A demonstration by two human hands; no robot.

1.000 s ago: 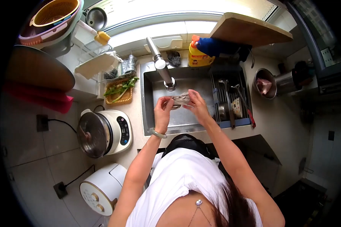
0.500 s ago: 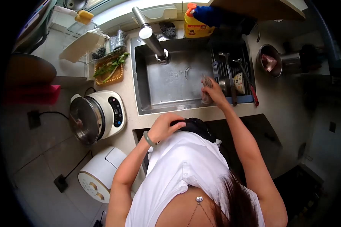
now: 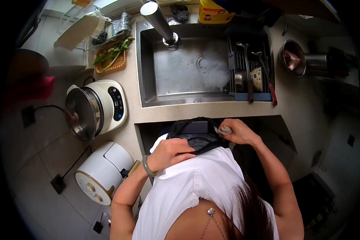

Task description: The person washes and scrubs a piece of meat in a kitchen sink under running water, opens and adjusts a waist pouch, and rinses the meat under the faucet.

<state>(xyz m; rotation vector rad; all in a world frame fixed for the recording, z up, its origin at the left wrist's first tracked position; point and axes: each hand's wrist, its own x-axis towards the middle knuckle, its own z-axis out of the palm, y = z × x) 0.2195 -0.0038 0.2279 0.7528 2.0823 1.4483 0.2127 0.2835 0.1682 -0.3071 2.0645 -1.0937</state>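
My right hand (image 3: 242, 132) is closed around a small crumpled greyish-brown piece, cloth-like but not clear in kind, (image 3: 225, 130). It is in front of the sink's near edge, at the right side of a black mesh waist bag (image 3: 206, 142). My left hand (image 3: 172, 152), with a pale green bangle (image 3: 148, 166) at the wrist, grips the bag's left edge against the white shirt. A dark flat rectangular object (image 3: 196, 127) shows at the top of the bag. Beyond the counter edge lies the steel sink (image 3: 180, 76), its bottom wet.
A drying rack (image 3: 252, 97) with ladles and a small pot fills the sink's right side. The faucet (image 3: 160, 24) rises at the back. On the left are a basket of greens (image 3: 112, 58), an electric pot (image 3: 102, 106) and a white appliance (image 3: 108, 170). Meat sits in a metal bowl (image 3: 294, 60).
My right hand has come out of the sink with the crumpled piece, back to the waist bag. My left hand has shifted slightly down on the bag, and the view has tilted.
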